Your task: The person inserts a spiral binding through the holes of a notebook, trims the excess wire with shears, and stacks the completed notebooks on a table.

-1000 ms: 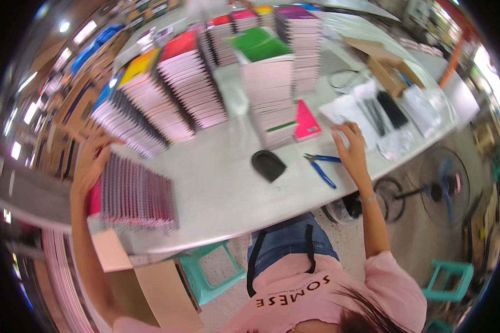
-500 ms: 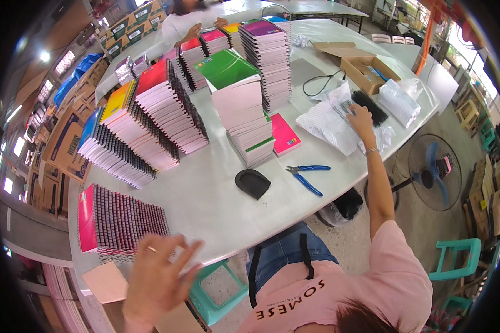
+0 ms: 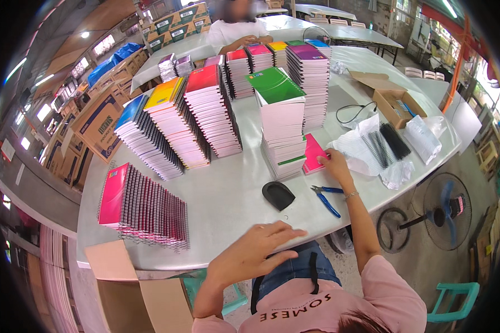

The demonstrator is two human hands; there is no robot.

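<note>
My right hand (image 3: 333, 164) has its fingers closed at the right edge of a pink notebook (image 3: 313, 151), which lies flat beside a tall stack of notebooks with a green cover (image 3: 278, 86). My left hand (image 3: 256, 247) hovers over the table's front edge, fingers outstretched and holding nothing. Blue-handled nippers (image 3: 328, 204) lie just in front of my right hand. Left of them rests a black rounded pad (image 3: 278, 195). Black binding coils (image 3: 393, 141) and grey coils (image 3: 375, 149) sit on crumpled white paper (image 3: 353, 145) to the right.
A pink spiral-bound stack (image 3: 144, 205) stands at the near left. Behind it are blue (image 3: 150, 136), yellow (image 3: 178, 122) and red stacks (image 3: 214, 111). An open cardboard box (image 3: 391, 108) sits at the back right. Across the table is another person (image 3: 236, 33). A fan (image 3: 441, 211) stands right.
My right hand has left the coils and come left and nearer to the pink notebook. My left hand has moved right, away from the pink spiral-bound stack. The view has shifted.
</note>
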